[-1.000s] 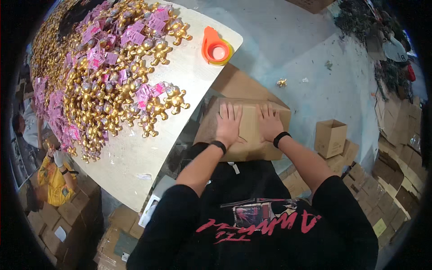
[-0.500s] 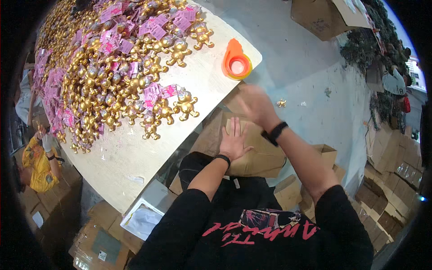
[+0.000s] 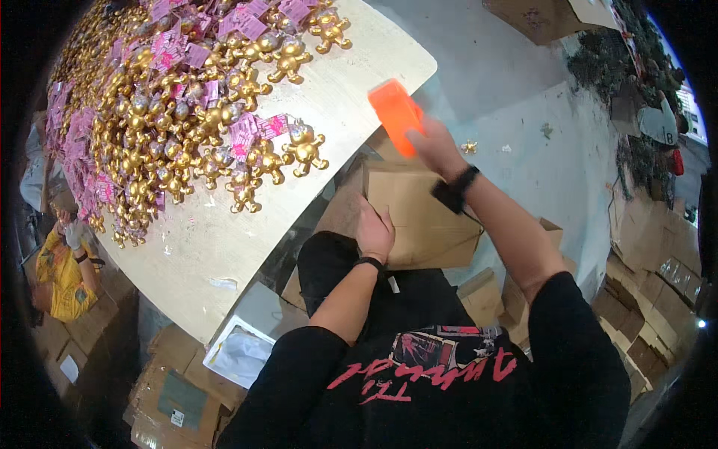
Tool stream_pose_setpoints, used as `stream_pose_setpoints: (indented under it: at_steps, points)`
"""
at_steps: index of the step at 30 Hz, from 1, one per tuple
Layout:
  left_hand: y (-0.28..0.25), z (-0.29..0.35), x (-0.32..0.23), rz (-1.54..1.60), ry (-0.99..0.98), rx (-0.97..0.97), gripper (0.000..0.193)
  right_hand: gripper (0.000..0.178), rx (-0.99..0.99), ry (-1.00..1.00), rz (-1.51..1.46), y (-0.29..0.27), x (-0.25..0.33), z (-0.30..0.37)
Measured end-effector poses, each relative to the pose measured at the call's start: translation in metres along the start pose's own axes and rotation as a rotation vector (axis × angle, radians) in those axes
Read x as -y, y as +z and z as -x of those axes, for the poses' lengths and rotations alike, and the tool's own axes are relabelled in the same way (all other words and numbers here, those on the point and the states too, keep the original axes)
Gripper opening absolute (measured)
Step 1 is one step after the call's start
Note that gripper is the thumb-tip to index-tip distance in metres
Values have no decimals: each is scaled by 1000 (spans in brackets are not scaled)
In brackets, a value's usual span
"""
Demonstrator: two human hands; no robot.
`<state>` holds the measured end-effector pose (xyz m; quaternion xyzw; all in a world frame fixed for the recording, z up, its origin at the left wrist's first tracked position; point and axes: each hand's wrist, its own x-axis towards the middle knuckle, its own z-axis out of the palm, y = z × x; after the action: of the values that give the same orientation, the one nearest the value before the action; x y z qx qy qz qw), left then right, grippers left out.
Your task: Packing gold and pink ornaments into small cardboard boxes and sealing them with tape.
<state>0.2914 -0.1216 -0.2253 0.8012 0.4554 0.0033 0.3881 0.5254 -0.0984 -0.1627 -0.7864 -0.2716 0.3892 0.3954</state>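
A closed cardboard box (image 3: 430, 217) sits in front of me, just above my lap. Against its left upper edge rests my left hand (image 3: 375, 232), turned on its side with the fingers stretched out and nothing in them. My right hand (image 3: 436, 146) grips an orange tape dispenser (image 3: 398, 116), lifted just beyond the box, beside the table corner and slightly blurred by motion. To the left, a large heap of gold bear-shaped figures (image 3: 176, 150) with pink tags (image 3: 243, 135) covers much of the white table (image 3: 224, 247).
A white foam box (image 3: 238, 355) with a plastic liner stands below the table edge. Cardboard pieces (image 3: 482, 295) lie right of my legs, and more flattened cartons (image 3: 658, 299) are stacked at far right. A person in yellow (image 3: 67, 273) works at far left. One gold figure (image 3: 469, 147) lies on the floor.
My right hand has taken the orange tape dispenser off the table corner and raised it. My left hand has gone from lying flat on the box top to its left edge.
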Motion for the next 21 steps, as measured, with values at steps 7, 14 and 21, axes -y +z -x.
stream_pose_setpoints:
  at_steps: [7, 14, 21]
  points:
    - [14, -3, 25, 156, -25, 60, 61, 54, 477, 183, 128, -27, -106, 152]
    - [-25, -9, 17, 188, 1, 222, 52, 56, 504, -38, 363, -18, -126, 161]
    - [-15, 21, 15, 721, -327, 660, 27, 58, 542, -6, 422, -20, -104, 160]
